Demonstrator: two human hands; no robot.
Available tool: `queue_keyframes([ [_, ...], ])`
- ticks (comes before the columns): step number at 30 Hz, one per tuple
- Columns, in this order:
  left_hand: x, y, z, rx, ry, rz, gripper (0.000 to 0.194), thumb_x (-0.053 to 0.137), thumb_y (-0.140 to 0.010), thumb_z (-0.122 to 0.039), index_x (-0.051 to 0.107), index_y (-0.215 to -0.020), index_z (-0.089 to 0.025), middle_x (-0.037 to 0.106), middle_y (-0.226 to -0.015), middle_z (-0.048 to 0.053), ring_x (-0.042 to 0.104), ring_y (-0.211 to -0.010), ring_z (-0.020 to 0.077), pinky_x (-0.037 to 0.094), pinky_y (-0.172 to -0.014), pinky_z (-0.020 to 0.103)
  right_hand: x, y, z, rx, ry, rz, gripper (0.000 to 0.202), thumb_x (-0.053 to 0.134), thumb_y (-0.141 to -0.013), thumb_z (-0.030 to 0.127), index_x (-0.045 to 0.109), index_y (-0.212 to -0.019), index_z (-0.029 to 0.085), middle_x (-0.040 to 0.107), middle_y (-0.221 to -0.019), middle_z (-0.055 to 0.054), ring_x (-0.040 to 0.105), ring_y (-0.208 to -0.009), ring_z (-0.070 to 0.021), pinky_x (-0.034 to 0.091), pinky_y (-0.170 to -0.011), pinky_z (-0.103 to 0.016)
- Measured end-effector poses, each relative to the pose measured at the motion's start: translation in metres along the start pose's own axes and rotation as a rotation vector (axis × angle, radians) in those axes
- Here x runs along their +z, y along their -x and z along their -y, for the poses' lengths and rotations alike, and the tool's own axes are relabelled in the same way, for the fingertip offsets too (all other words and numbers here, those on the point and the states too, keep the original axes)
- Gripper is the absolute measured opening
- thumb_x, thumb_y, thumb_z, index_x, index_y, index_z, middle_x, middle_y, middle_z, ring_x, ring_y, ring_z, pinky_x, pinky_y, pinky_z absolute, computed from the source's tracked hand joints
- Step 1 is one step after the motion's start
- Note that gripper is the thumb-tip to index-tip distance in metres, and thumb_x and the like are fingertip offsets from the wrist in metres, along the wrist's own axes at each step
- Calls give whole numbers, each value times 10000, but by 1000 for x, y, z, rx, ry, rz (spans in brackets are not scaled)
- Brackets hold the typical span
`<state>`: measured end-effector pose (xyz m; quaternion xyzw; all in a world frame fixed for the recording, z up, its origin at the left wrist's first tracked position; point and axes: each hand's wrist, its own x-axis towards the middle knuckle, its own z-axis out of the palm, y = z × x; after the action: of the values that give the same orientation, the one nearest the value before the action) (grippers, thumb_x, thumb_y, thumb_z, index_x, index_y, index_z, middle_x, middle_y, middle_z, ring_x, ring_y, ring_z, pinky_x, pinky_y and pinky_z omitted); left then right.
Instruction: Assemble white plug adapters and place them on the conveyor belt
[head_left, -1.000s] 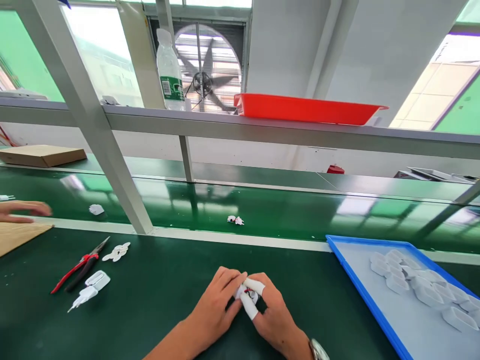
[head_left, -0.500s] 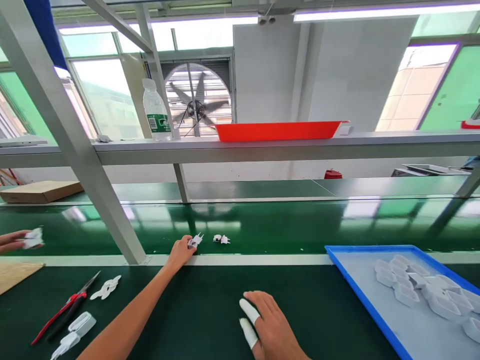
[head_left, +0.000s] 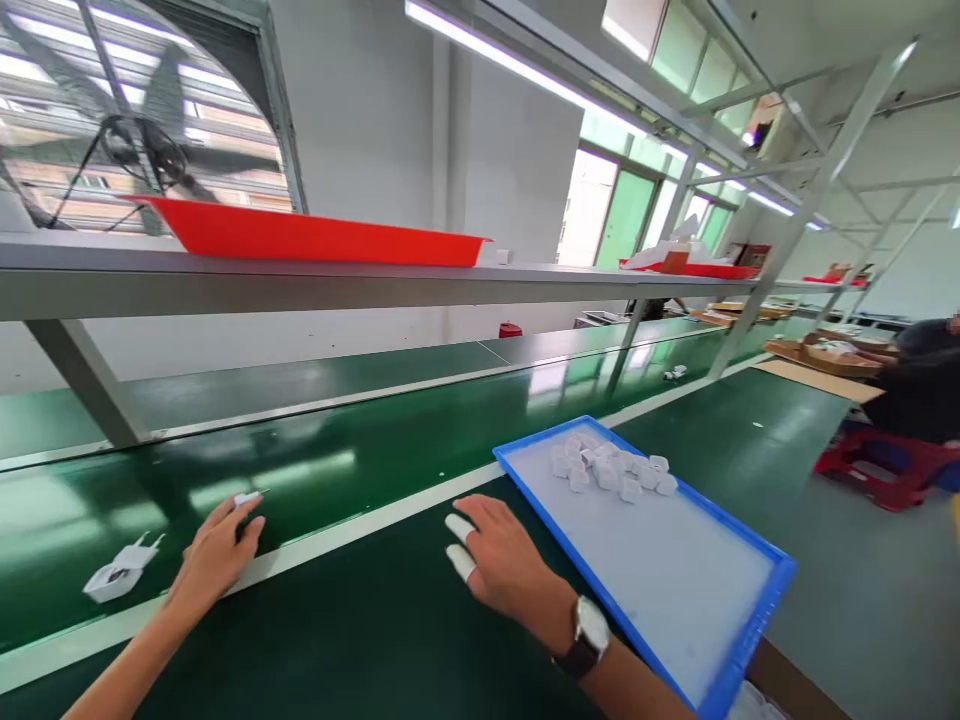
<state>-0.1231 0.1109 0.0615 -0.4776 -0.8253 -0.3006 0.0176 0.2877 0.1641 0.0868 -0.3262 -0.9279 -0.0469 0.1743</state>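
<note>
Over the near edge of the green belt, my left hand (head_left: 221,552) pinches a small white plug part (head_left: 247,498), its metal pins pointing right. Left of that hand, a white plug piece (head_left: 118,572) with two pins lies on the belt. My right hand (head_left: 501,555), two fingers in white covers, hovers above the dark green table beside the blue-rimmed tray (head_left: 667,590). Its fingers are spread and hold nothing. Several small white casings (head_left: 611,465) lie at the tray's far end.
A red tray (head_left: 322,238) rests on the shelf above the belt. Farther right on the belt is a small white part (head_left: 675,372). A person in dark clothes (head_left: 926,375) is at the far right, near a red stool (head_left: 885,465).
The view has swung right, bringing the whole tray and the far workplaces into sight. The pliers and bottle have left view. My left hand still holds a white part; my right hand stays empty.
</note>
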Motion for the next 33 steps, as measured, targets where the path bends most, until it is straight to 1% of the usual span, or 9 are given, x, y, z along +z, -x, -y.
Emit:
queue_keyframes([
  [4, -22, 27, -15, -79, 265, -36, 538, 511, -921, -546, 622, -1371, -271, 456, -1594, 60, 741, -953, 299, 601, -779, 400, -28, 37, -99, 367, 140, 115, 242, 621, -852, 27, 757, -1037, 103, 615, -1367, -223, 546, -1292, -370, 472, -1063, -525],
  [7, -18, 66, -43, 3, 412, -15, 572, 589, -870, -566, 649, -1351, -262, 448, -1601, 75, 733, -994, 299, 603, -806, 375, -35, 61, -143, 532, 199, 214, 125, 657, -860, 29, 743, -946, 61, 669, -1232, -228, 615, -1185, -349, 510, -995, -500],
  [12, 20, 131, -89, 254, 325, 85, 499, 526, -941, -460, 672, -1347, -210, 487, -1581, 125, 574, -1341, 370, 506, -1091, 500, -24, 64, -156, 558, 206, 305, 191, 687, -974, 267, 680, -1109, 131, 642, -1295, -101, 633, -1158, -252, 534, -988, -462],
  [15, 29, 159, -104, 443, 191, 183, 417, 526, -956, -352, 721, -1283, -184, 501, -1566, 167, 496, -1420, 396, 466, -1118, 595, -12, 52, -155, 559, 182, 322, 241, 679, -984, 303, 663, -1152, 131, 642, -1280, -106, 659, -1088, -238, 565, -931, -434],
  [19, 6, 180, -102, 559, 146, 296, 276, 567, -962, -305, 804, -1095, -255, 537, -1550, 111, 523, -1407, 383, 504, -1093, 594, -3, 46, -162, 595, 166, 294, 239, 678, -983, 312, 659, -1121, 117, 657, -1213, -104, 674, -988, -207, 573, -877, -394],
  [23, -37, 180, -68, 431, 214, 260, 311, 571, -977, -437, 767, -1189, -322, 604, -1491, 54, 656, -1274, 336, 635, -951, 459, -9, 57, -170, 588, 151, 234, 91, 624, -954, 156, 682, -975, 90, 682, -1099, -136, 685, -905, -223, 567, -844, -414],
  [28, -62, 180, -44, 331, 293, 217, 294, 598, -963, -470, 754, -1186, -358, 687, -1383, 18, 757, -1087, 268, 674, -735, 289, -18, 48, -130, 333, 40, 112, 334, 465, -814, -5, 715, -1015, 89, 668, -1193, -223, 646, -1167, -339, 512, -1024, -544],
  [30, -59, 183, -53, 340, 343, 220, 370, 614, -960, -436, 675, -1319, -367, 682, -1384, 30, 776, -1004, 241, 671, -748, 290, -18, 31, -82, 164, -37, 77, 449, 448, -838, 22, 674, -1204, 151, 617, -1360, -156, 565, -1319, -291, 472, -1124, -511],
  [33, -43, 186, -73, 408, 403, 221, 611, 669, -921, -338, 489, -1506, -345, 661, -1404, 72, 757, -1040, 250, 646, -898, 368, -17, 5, 11, -194, -305, 99, 436, 476, -910, 73, 624, -1297, 210, 617, -1373, -85, 613, -1257, -202, 511, -1110, -370],
])
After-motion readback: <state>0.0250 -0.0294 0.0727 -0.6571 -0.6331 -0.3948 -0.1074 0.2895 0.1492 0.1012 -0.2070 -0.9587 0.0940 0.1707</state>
